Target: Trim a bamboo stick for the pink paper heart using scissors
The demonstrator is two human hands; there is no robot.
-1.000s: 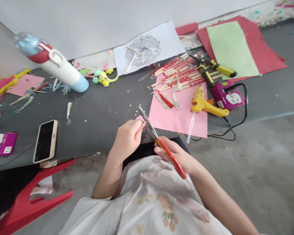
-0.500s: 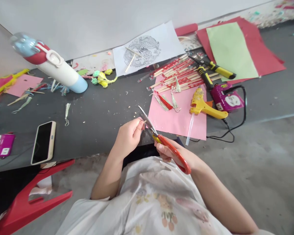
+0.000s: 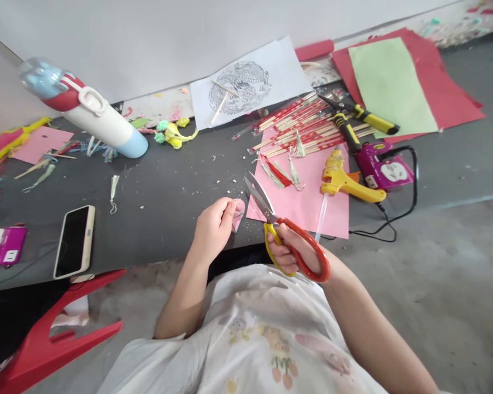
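Note:
My right hand [image 3: 287,251] grips a pair of scissors [image 3: 272,218] with one red and one yellow handle. The slightly parted blades point up and left, away from my left hand. My left hand [image 3: 216,224] is closed in a pinch at the table's front edge; what lies between its fingertips is too small to make out. Beside those fingertips shows a small pink piece [image 3: 238,214] with dark lines; whether it is held or lies on the table I cannot tell. Right of the blades is a pink sheet [image 3: 312,210] bearing red and pale green tassels [image 3: 277,171].
A yellow glue gun [image 3: 347,183], yellow-black pliers [image 3: 353,123], wrapped sticks [image 3: 296,117] and a purple device [image 3: 390,167] sit right. A dragon drawing [image 3: 250,82] lies at the back. A bottle [image 3: 102,117] and phone [image 3: 74,241] are left; a red chair [image 3: 66,350] is below.
My right hand has drawn the scissors right, away from my left hand. The pink piece beside my left fingertips now shows. A thin stick end at those fingertips is no longer visible.

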